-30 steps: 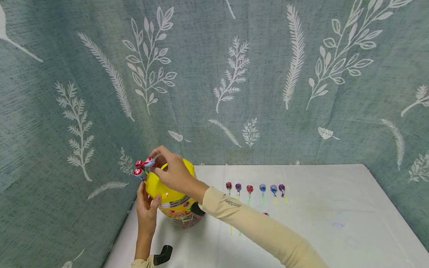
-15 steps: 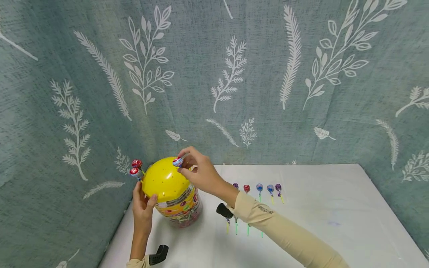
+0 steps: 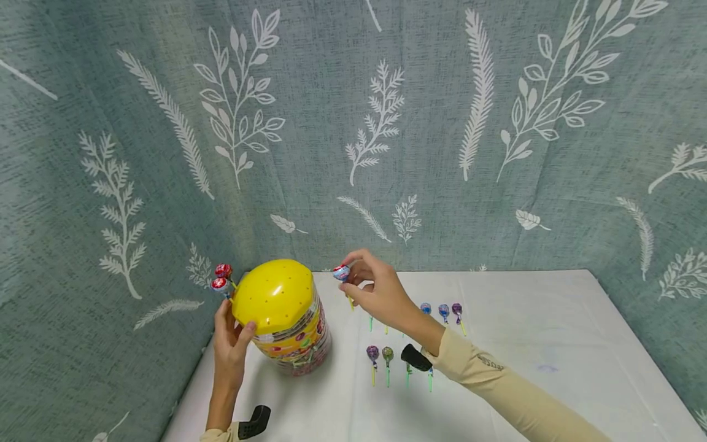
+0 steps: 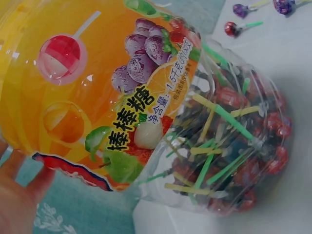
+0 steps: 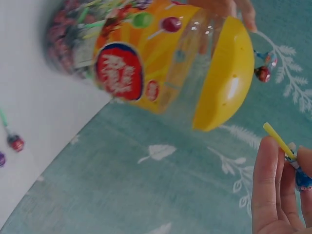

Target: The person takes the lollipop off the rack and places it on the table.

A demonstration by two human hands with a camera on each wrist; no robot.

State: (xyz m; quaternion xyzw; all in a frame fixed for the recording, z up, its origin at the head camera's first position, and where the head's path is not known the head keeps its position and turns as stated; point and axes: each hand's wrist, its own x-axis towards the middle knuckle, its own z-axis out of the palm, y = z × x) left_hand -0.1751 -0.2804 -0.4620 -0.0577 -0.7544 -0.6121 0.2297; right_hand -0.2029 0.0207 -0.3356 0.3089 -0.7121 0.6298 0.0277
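A clear plastic candy jar [image 3: 293,341] with a yellow domed lid [image 3: 273,294] stands at the left of the white table. My left hand [image 3: 229,350] grips its lid edge, thumb in front and fingers at the left side. Two wrapped lollipops [image 3: 222,277] stick out beyond the lid by these fingers; whether lid or fingers hold their sticks, I cannot tell. Over the table right of the jar, my right hand [image 3: 381,294] pinches a blue-and-red wrapped lollipop [image 3: 342,273] with a yellow stick. Many lollipops with green and yellow sticks [image 4: 229,122] show inside the jar.
Two rows of lollipops lie on the white table [image 3: 530,393], the back row [image 3: 444,311] partly hidden by my right hand and the front row [image 3: 388,355] partly by the black wrist camera [image 3: 416,358]. A patterned green curtain [image 3: 331,123] encloses the back and sides.
My right hand has drawn one lollipop away from the cluster beside the lid and carried it rightward past the jar. My left hand has stayed on the jar.
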